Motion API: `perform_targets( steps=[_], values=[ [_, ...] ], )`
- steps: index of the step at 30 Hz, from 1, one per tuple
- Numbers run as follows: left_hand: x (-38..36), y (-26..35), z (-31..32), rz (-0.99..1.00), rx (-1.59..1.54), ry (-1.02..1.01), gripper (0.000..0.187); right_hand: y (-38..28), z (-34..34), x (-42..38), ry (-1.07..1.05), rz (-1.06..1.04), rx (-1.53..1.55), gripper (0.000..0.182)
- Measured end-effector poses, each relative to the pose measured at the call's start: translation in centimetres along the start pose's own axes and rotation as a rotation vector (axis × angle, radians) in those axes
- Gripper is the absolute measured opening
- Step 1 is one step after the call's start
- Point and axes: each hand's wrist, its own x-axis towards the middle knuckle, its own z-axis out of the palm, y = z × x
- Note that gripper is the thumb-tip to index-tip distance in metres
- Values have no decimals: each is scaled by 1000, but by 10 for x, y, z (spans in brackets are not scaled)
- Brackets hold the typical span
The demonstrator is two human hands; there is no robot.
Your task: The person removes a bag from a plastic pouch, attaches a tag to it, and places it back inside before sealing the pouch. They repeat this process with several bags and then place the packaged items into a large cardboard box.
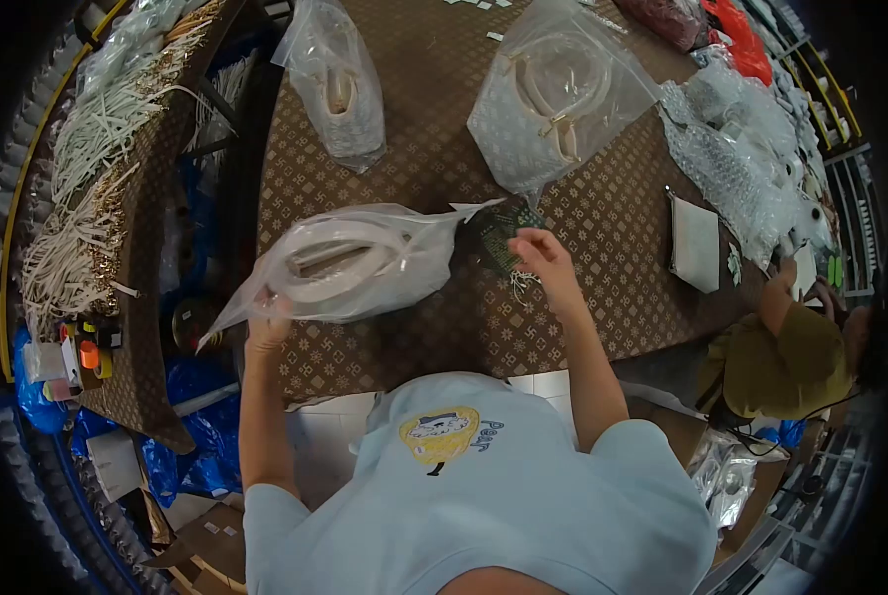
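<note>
1. The person's left hand (270, 307) was closed on the near end of a plastic-covered handbag (340, 260), its fingers partly hidden by the clear film. The bag hung tilted above the brown patterned tablecloth (404, 352), in front of the person's chest, its pale looped handles showing through.
2. The right hand (545, 260) was raised at the other side with its fingers curled, thumb and forefinger close together – whether they pinched anything, I could not tell. It was just beside a bunch of dark green printed tags (504, 233) with white strings (525, 288), near the pointed corner of the bag's plastic.
3. Farther back on the cloth stood 2 more handbags in clear plastic: a narrow-looking pale handbag (353, 114) on the left and a wider white handbag (533, 129) on the right, with gold-coloured fittings.
4. Toward the right edge a small off-white pouch (695, 243) lay near a heap of bubble wrap (737, 149), with a red plastic bag (742, 45) behind it.
5. At that edge was a co-worker in an olive top (786, 362), a hand (783, 283) against the heap's near end.
6. On the left, a side bench held piles of pale straps (77, 238) with gold-coloured ends – and an orange roll (89, 354) near its closer end.
</note>
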Motion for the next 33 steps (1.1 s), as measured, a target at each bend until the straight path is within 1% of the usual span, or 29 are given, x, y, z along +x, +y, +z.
perform_targets(
  steps=[1,2,3,4,5,6,7,8,9,10,11,12,14,15,16,18,19,20,21,22,23,24,26,27,28,29,31,32,33],
  values=[
    [-3,-6,-3,-3,0,-13,65,25,-22,8,170,58,-140,35],
    [-10,-15,-9,19,130,-59,60,37,-29,7,179,64,-132,35],
    [-12,-19,-11,43,260,-98,55,45,-35,6,189,98,-392,38],
    [3,53,5,124,130,-132,50,51,-38,3,192,137,-652,41],
    [0,39,-2,124,135,-142,50,52,-30,2,189,47,-878,51],
    [-9,7,-17,82,244,-173,46,56,-21,4,196,54,-870,51],
    [-20,-25,-33,39,350,-199,42,59,-11,7,217,-93,-1023,55],
    [-26,-39,-39,-6,457,-219,39,61,-4,11,232,-247,-1175,59],
    [-15,-21,-36,-193,272,-249,39,66,1,18,211,-217,-1243,65],
    [1,5,-34,-373,87,-270,38,69,3,21,207,-227,-1238,65],
    [8,19,-32,-364,83,-353,57,71,6,25,221,-156,-1246,65],
    [8,32,-20,-361,88,-337,57,71,10,29,232,-83,-1255,66],
    [0,55,10,-22,-47,-116,80,67,11,29,225,-69,-1261,66],
    [-8,65,7,-80,274,-156,98,65,11,29,233,-42,-1264,65],
    [-22,50,8,-85,277,-149,98,65,9,28,224,-46,-1264,65],
    [-58,10,8,-93,114,72,105,66,8,24,262,-117,-1246,64],
    [-73,21,18,-419,-127,154,112,63,9,20,288,-121,-1229,63],
    [-89,14,29,-380,-168,221,108,63,9,18,276,-124,-1229,63],
    [-102,8,42,-340,-210,288,104,63,8,15,320,-154,-1166,63],
    [-101,34,62,-362,-225,375,91,63,5,13,365,-185,-1104,63],
    [-109,41,75,-397,-252,373,78,66,2,9,392,-261,-1059,62],
    [-119,46,82,-429,-279,370,66,62,2,0,386,-267,-1059,62],
    [-141,44,84,-634,-37,-76,56,50,6,-21,368,-261,-682,63],
    [-135,60,89,-682,-102,-194,50,54,6,-32,354,-309,-619,64],
    [-127,77,101,-730,-172,-316,44,56,7,-44,354,-306,-622,64],
    [-121,79,114,-732,-178,-320,44,57,10,-56,324,-344,-645,64],
    [-106,81,141,-517,-260,-327,48,58,15,-71,279,-404,-716,65],
    [-97,78,157,-516,-264,-335,48,57,20,-73,287,-401,-720,65],
    [-88,70,175,-384,-220,-268,48,56,26,-75,290,-417,-713,65]
  ],
)
